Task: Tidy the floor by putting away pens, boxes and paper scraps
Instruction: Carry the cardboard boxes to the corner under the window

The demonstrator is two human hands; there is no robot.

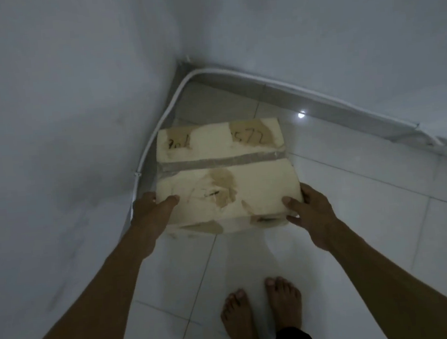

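A pale cardboard box (225, 169) with torn label patches, handwritten marks and a strip of tape across its top is held in front of me, close to the room's corner. My left hand (150, 213) grips its near left corner, thumb on top. My right hand (308, 213) grips the near right corner, thumb lying over the top edge. Whether the box touches the floor I cannot tell.
White walls meet in a corner (183, 64) ahead. A white cable duct (235, 69) runs along the base of both walls. Glossy white floor tiles (354, 198) spread to the right. My bare feet (262, 312) stand just below the box.
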